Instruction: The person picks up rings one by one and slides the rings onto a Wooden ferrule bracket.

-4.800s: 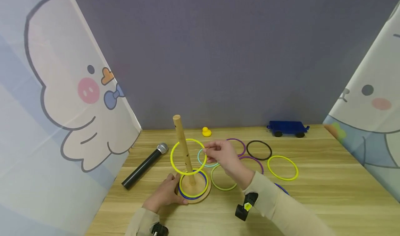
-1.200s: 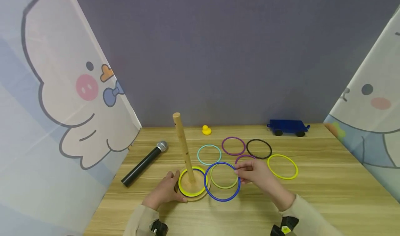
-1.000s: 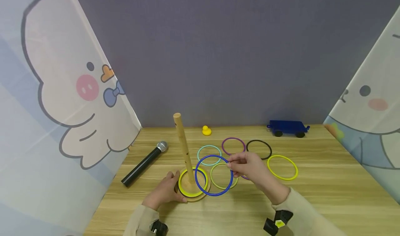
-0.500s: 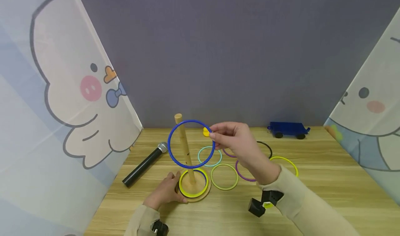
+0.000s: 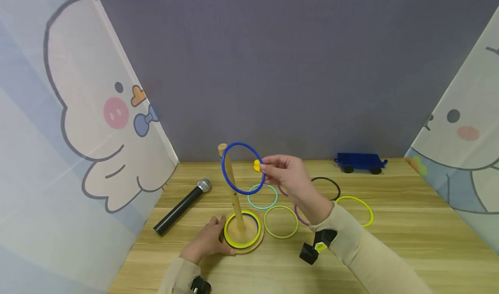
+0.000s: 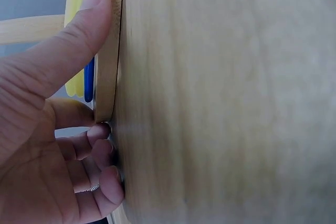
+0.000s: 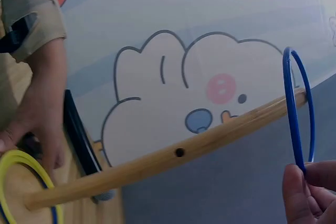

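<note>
My right hand pinches the edge of a blue ring between thumb and fingers. In the head view the ring is raised and tilted, overlapping the top of the upright wooden peg. The right wrist view shows the ring right at the peg's tip. My left hand grips the rim of the peg's round wooden base, its thumb on top in the left wrist view. Yellow rings and a blue ring lie on the base around the peg.
Right of the base lie a lime ring, a pale turquoise ring, purple rings, a black ring and a yellow ring. A microphone lies left. A toy duck and blue wagon stand behind.
The yellow ring held at the peg earlier now lies on the base. My right hand has carried the blue ring leftward and up to the peg's top. My left hand stays on the base.
</note>
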The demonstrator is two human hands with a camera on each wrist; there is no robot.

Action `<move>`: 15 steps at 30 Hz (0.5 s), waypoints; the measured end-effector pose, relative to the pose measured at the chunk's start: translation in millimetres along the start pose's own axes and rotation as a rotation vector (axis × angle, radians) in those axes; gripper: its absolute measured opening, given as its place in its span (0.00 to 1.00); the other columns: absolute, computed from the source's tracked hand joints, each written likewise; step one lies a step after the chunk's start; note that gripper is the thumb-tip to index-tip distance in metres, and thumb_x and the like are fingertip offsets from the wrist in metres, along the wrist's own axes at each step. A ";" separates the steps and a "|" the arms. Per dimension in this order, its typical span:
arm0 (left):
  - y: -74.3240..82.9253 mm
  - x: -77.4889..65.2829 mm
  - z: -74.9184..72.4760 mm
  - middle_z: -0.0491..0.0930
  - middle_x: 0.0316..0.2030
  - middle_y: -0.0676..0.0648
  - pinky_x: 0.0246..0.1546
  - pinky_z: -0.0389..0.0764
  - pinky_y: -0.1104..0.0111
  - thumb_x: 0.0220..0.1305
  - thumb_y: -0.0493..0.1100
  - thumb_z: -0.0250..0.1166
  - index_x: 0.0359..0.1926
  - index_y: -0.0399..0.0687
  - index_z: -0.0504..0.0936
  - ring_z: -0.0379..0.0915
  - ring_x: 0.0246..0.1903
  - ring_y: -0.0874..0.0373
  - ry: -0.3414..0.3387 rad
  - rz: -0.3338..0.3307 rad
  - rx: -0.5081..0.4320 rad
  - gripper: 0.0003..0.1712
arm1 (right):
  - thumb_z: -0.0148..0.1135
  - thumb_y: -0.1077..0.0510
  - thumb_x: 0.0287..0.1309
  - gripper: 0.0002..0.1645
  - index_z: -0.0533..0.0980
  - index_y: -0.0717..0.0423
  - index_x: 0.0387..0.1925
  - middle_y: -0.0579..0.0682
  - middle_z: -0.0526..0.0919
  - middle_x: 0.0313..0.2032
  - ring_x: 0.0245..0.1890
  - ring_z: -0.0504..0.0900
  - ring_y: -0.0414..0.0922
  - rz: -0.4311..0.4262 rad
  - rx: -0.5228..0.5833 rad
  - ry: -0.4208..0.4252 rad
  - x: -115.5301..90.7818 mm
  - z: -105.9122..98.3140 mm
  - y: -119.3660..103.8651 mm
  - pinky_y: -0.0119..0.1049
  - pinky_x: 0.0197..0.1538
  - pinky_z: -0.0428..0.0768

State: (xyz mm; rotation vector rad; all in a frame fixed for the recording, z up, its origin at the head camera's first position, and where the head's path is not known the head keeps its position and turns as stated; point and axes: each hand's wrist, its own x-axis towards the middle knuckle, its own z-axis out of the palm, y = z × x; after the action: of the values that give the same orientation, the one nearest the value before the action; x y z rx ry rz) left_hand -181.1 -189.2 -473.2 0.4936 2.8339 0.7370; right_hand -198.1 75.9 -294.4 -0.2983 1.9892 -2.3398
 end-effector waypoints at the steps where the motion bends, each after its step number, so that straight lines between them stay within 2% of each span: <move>1: 0.1 -0.3 -0.3 0.65 0.39 0.44 0.43 0.70 0.56 0.36 0.57 0.83 0.70 0.25 0.58 0.62 0.38 0.52 0.000 -0.004 -0.002 0.68 | 0.63 0.68 0.60 0.14 0.77 0.72 0.47 0.55 0.84 0.34 0.25 0.83 0.41 -0.001 0.006 0.003 0.6 -0.2 2.6 0.32 0.32 0.82; 8: 0.7 -0.2 -3.3 0.65 0.40 0.44 0.45 0.71 0.55 0.35 0.57 0.83 0.70 0.26 0.57 0.62 0.38 0.52 0.000 -0.007 -0.002 0.68 | 0.64 0.67 0.60 0.15 0.77 0.72 0.47 0.56 0.82 0.32 0.25 0.82 0.42 -0.061 0.032 0.002 8.3 10.5 3.1 0.35 0.33 0.83; 15: 2.0 0.5 -2.1 0.65 0.40 0.44 0.43 0.71 0.56 0.36 0.57 0.82 0.70 0.25 0.57 0.63 0.38 0.53 -0.010 -0.005 -0.016 0.68 | 0.63 0.69 0.60 0.14 0.76 0.75 0.47 0.54 0.81 0.29 0.23 0.81 0.41 -0.001 0.040 -0.003 13.3 15.9 18.2 0.33 0.31 0.82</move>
State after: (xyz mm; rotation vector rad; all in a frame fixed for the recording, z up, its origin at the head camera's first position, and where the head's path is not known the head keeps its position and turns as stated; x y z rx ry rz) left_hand -181.5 -188.3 -470.4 0.4863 2.8170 0.7536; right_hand -209.7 55.1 -308.4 -0.2999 1.9390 -2.3748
